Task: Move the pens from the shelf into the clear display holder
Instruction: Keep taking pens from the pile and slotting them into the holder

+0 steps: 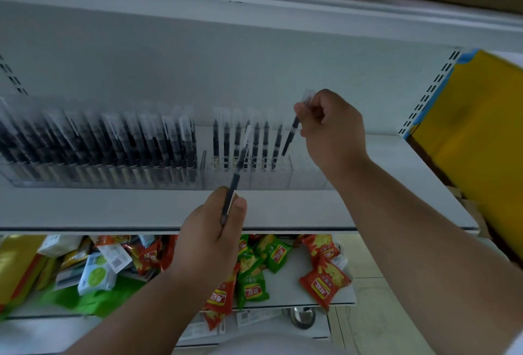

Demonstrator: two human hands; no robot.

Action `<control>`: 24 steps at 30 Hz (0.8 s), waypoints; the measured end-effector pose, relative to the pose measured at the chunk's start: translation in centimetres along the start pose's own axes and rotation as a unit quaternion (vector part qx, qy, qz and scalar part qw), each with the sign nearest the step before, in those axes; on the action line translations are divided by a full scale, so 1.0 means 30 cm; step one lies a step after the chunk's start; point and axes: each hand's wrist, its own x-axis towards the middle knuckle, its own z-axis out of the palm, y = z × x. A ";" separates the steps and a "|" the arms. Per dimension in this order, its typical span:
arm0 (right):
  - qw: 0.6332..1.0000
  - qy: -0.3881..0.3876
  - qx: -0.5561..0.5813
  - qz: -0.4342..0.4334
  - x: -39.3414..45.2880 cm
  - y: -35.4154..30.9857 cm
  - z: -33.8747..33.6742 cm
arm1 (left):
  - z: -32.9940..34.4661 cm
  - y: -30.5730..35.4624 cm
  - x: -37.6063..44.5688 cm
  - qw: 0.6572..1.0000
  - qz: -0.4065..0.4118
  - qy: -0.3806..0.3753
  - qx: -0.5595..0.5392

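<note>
White store shelf (pixel 141 207) carried the clear display holder (pixel 300 173), left section packed, right partly filled; right hand (pixel 329 125) pinched a pen (pixel 291 135) above it, left hand (pixel 215 227) gripped another pen (pixel 230 199) awaiting placement.

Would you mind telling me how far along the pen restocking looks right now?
Mostly done: the left section of the clear display holder is packed with pens, and a row of pens already stands in the right section. In hand: the right hand lowers a pen beside that row; the left hand holds another pen. Left: seating both. No loose pens show on the shelf.
</note>
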 end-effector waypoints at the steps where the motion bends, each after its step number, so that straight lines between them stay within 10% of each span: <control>1: 1.000 -0.011 -0.007 0.002 -0.005 0.005 0.007 | -0.001 -0.002 0.000 1.000 -0.002 -0.001 -0.001; 24: 0.988 -0.123 -0.040 0.083 -0.080 0.010 -0.048 | 0.059 0.011 0.034 0.998 0.052 -0.018 0.019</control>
